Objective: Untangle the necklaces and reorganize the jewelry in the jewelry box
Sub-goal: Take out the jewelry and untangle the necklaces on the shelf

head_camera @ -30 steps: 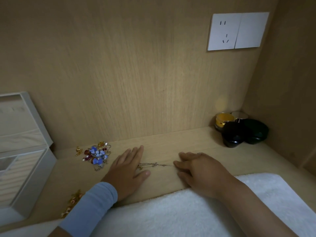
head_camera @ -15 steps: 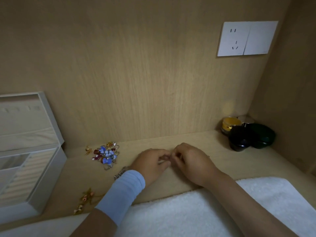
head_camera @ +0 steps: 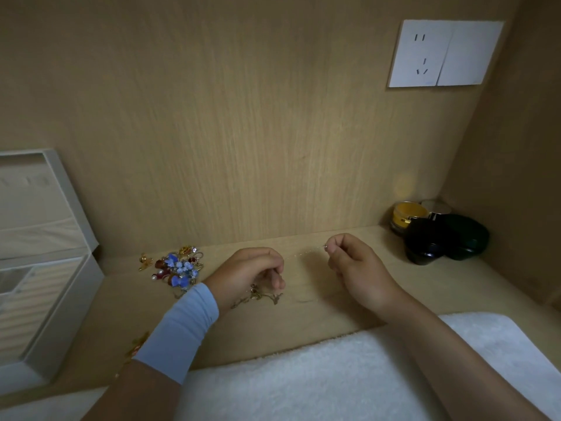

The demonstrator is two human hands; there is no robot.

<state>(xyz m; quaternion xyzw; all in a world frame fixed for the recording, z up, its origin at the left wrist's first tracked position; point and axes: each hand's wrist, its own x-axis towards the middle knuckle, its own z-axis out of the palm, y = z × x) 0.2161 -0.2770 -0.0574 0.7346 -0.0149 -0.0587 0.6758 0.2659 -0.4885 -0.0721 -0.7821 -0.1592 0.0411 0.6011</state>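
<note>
Hands drawn apart since half a second ago: left hand (head_camera: 252, 275) and right hand (head_camera: 358, 268), fingers curled, pinch a thin necklace (head_camera: 306, 252) strung between them above the bench's (head_camera: 425, 287) middle, charms (head_camera: 261, 296) trailing under the left. Step: untangling; next likely needs a gentle pull to free the charms. Chain faint; jewelry box (head_camera: 60, 299) cut off at left edge

Head view, down onto near shelf (head_camera: 349, 314)

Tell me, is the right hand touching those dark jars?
Apart. The head view shows bare shelf between the right hand and the dark jars.
</note>
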